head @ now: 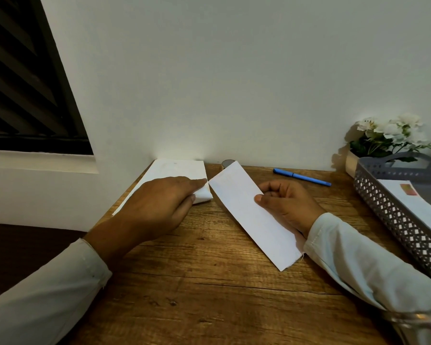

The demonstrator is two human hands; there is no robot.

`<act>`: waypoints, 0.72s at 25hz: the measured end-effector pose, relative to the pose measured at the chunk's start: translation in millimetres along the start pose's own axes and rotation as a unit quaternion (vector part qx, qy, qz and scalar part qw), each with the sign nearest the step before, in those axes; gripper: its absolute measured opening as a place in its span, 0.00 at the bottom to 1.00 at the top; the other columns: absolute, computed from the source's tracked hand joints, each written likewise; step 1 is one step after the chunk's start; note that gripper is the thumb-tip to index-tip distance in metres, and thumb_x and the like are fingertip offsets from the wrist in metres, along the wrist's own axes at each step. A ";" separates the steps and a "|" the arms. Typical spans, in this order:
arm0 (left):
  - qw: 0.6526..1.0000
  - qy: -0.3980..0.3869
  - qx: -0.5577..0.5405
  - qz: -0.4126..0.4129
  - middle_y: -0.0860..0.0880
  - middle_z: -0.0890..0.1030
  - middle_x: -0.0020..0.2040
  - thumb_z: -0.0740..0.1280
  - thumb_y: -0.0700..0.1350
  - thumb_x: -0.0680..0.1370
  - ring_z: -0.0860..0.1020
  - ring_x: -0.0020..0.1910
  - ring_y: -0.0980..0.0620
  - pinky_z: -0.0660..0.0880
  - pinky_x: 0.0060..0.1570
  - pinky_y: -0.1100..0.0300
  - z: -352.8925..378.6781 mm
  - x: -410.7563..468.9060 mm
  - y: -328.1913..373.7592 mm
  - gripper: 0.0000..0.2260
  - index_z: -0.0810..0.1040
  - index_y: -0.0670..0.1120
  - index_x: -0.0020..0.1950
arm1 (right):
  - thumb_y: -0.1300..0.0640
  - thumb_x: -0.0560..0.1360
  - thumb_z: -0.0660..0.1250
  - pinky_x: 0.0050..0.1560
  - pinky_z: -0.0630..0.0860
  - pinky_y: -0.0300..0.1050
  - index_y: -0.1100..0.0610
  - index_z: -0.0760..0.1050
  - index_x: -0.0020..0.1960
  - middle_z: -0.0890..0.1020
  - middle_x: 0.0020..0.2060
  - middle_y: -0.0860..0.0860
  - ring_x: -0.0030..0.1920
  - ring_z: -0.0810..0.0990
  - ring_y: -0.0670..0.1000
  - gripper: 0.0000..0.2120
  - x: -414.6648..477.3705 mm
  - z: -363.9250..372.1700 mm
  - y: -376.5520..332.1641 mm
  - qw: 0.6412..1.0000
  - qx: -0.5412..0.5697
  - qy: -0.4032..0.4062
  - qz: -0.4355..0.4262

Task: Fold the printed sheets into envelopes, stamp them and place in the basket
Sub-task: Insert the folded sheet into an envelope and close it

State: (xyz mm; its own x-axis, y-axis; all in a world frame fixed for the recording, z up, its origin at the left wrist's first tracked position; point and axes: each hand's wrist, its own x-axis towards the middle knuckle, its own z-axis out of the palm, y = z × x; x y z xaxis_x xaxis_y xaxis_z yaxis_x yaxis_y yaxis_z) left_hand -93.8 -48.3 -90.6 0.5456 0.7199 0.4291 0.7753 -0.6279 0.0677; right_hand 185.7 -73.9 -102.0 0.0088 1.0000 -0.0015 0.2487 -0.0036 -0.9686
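Thumb on top and fingers curled underneath, the right hand (284, 205) has a firm grip on the folded sheet (249, 215). It holds the sheet slantwise just over the desk (209, 295), pinched at the middle of one long edge. The left hand (159, 205) lies on the stack of white paper (174, 170) at the back left, fingers stretched out. A corner curls up at the fingertips, and I cannot tell whether the thumb pinches it or the hand only presses. The main risk, as I judge it, is the one-sided hold: both ends of the folded sheet hang free, so the fold may spring open or the sheet may swing and slide out. The near end touches the right sleeve cuff and could catch and crumple there. At the stack, the curled corner may take a hard crease, or two pieces may come up together. The basket (393, 220) stands to the right with an envelope (413, 207) already in it. A glass (418, 324) sits near the right forearm, and a careless swing toward the basket could knock it over. A blue pen (301, 177) lies beyond the right hand and could be rolled away.
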 end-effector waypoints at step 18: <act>0.995 -0.047 -0.055 -0.069 0.58 0.82 0.55 0.62 0.58 0.81 0.75 0.47 0.58 0.68 0.40 0.65 16.2 10.2 37.7 0.13 0.76 0.59 0.64 | 0.60 0.79 0.70 0.49 0.84 0.54 0.52 0.81 0.55 0.88 0.45 0.52 0.45 0.88 0.54 0.07 8.4 -15.4 9.7 0.996 0.015 0.082 -0.013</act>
State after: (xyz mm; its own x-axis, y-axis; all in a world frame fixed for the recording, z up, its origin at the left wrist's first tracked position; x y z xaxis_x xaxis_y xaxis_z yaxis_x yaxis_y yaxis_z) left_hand -53.9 -59.8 -98.3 0.4682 0.8222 0.3236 0.8077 -0.5468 0.2206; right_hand 203.2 -65.7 -107.6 0.1616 0.9849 0.0628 0.2220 0.0258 -0.9747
